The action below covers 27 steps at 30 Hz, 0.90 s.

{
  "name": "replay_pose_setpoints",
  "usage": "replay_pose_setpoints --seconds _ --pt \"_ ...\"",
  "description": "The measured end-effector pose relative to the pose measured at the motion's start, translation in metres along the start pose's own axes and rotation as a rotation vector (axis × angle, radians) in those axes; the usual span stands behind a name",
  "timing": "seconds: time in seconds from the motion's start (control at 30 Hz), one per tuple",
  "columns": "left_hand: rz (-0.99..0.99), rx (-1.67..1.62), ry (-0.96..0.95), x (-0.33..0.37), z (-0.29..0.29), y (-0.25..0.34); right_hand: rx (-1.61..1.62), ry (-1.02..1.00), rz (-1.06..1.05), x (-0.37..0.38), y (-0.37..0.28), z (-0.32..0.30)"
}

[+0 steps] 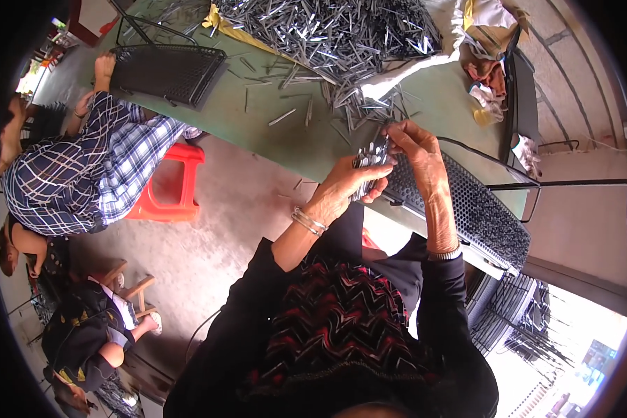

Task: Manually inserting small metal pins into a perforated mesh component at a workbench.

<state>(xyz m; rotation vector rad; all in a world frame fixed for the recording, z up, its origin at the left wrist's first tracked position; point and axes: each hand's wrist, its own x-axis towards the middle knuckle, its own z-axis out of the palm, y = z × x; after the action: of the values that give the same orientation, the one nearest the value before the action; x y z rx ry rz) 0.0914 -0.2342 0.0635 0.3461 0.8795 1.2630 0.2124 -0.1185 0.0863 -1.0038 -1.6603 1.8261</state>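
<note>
My left hand (352, 182) is closed around a bundle of thin grey and black strips (371, 161), which stand roughly upright between thumb and fingers. Close beside it, my right hand (414, 143) is pinched at the bundle's upper end; its fingertips touch strips there, though what exactly they hold is too small to make out. Beyond both hands, a large heap of loose strips (327, 35) covers the far part of the green table (258, 118), some spilling toward me. Under and right of my right forearm lies a long black perforated panel (467, 202), its holes showing as a dense pattern.
Left on the table, another black perforated panel (164, 73) lies by a person in checked clothes (63, 174). A red plastic stool (171, 184) stands beside that person. Crumpled cloths (491, 80) lie at the far right. Black wire racks (515, 313) are stacked at lower right.
</note>
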Motion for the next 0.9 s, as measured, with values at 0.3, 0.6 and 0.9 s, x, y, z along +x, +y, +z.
replay_pose_setpoints --seconds 0.3,0.6,0.9 --pt "-0.021 -0.176 0.048 -0.012 0.011 -0.018 -0.080 0.482 -0.406 0.000 0.009 -0.017" --pt "-0.044 -0.273 0.036 -0.013 0.019 -0.034 -0.512 0.597 -0.422 0.015 0.030 -0.012" --pt "-0.038 -0.274 0.032 -0.005 0.019 -0.040 -0.527 0.511 -0.426 0.022 0.029 -0.021"
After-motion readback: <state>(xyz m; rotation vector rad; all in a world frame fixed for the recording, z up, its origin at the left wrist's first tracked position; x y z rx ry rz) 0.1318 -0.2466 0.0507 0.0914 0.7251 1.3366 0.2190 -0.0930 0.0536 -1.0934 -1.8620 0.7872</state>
